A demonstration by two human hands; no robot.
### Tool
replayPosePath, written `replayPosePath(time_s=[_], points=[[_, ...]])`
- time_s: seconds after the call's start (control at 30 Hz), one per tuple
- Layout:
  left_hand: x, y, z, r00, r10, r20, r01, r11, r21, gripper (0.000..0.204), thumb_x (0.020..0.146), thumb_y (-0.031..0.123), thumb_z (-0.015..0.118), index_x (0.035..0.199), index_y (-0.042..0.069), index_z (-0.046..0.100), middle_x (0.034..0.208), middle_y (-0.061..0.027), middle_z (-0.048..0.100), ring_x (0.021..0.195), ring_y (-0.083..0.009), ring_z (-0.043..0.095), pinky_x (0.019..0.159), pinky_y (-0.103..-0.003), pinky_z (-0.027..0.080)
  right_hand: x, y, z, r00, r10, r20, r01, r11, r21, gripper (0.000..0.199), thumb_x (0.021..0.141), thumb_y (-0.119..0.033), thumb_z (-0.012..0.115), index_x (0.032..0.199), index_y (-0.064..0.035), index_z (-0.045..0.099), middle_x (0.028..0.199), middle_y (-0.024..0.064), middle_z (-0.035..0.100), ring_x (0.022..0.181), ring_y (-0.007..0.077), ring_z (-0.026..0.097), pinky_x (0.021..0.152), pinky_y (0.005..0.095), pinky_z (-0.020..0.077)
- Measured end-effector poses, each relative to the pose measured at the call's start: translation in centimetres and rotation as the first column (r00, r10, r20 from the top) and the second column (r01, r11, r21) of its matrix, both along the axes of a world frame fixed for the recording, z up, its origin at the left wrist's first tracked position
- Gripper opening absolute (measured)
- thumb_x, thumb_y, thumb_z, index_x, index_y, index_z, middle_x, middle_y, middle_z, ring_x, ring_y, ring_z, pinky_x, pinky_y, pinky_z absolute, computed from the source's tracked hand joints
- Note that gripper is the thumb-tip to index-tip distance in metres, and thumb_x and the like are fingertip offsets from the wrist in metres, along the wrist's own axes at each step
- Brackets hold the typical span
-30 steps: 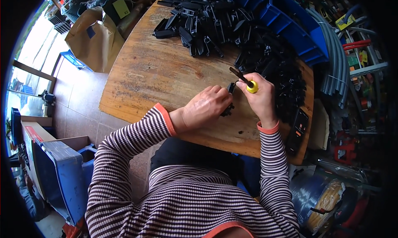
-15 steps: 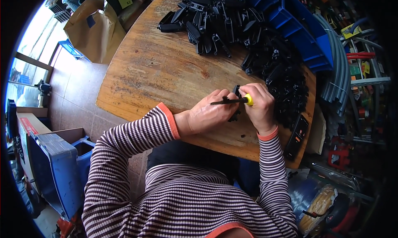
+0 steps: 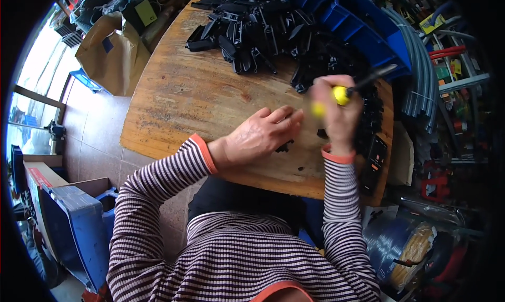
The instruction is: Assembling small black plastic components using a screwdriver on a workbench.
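Note:
My right hand, blurred by motion, is raised over the right part of the wooden table. It is closed round a screwdriver with a yellow handle, whose dark shaft points up and to the right. My left hand rests low over the table with its fingers curled together. Below those fingers a bit of a small black plastic part shows; the rest of it is hidden under the hand.
Black plastic parts lie heaped along the table's far and right sides. Behind them stand blue bins. A phone lies at the right edge. Grey hoses hang beyond, and a paper bag stands at left.
My right hand has lifted away from my left hand, and the screwdriver has swung from pointing left to pointing up-right. My left hand stays over the black part. The view has shifted slightly.

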State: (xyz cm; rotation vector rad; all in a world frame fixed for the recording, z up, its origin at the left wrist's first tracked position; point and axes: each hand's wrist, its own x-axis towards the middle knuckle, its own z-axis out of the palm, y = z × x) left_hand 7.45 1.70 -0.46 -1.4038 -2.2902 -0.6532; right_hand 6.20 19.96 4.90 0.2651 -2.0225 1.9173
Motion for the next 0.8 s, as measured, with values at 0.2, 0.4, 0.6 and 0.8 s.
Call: replayPosePath(time_s=[0.2,0.4,0.6,0.8], points=[[-6.2,-0.7,0.0,0.960,-0.178,0.217,0.165,0.983,0.076,0.033,0.075,0.012,0.069,0.107,0.010,0.062,0.103,-0.0093,0.062,0.094,-0.0219,0.060,0.079,-0.032,0.049,4.6,5.8,-1.8,0.997,-0.080,-0.008,0.052,0.558,0.828,0.017,0.076,-0.007,0.074,0.089,-0.0014,0.064,0.082,0.0123,0.063,0.074,0.0288,0.062,0.066,0.0349,0.0492],[-16.7,7.5,9.6,0.428,-0.502,0.751,-0.225,0.746,0.627,0.027,0.086,0.013,0.067,0.112,0.008,0.061,0.098,-0.0060,0.065,0.094,-0.0144,0.063,0.078,-0.033,0.053,6.0,6.3,-2.6,0.985,-0.154,0.082,0.024,0.586,0.810,0.020,0.073,-0.004,0.075,0.090,-0.0007,0.066,0.083,0.0143,0.060,0.076,0.0310,0.062,0.066,0.0366,0.0490],[-27.2,14.4,19.7,0.981,-0.015,0.192,-0.067,0.909,0.412,0.039,0.082,0.023,0.069,0.118,0.012,0.061,0.089,-0.0128,0.068,0.079,-0.0227,0.066,0.069,-0.041,0.054,5.5,5.6,-2.7,0.990,-0.111,0.083,-0.002,0.590,0.807,0.018,0.073,-0.004,0.075,0.086,-0.0007,0.065,0.080,0.0141,0.060,0.074,0.0308,0.062,0.064,0.0371,0.0487],[-18.6,2.8,8.6,0.946,0.099,-0.309,-0.259,0.804,-0.535,0.029,0.082,0.013,0.061,0.110,0.014,0.065,0.095,-0.0046,0.061,0.093,-0.0193,0.059,0.074,-0.032,0.050,6.3,6.2,-1.7,0.995,-0.092,0.033,0.046,0.740,0.672,0.016,0.072,-0.002,0.074,0.084,-0.0007,0.064,0.078,0.0137,0.062,0.073,0.0305,0.063,0.063,0.0374,0.0494]])
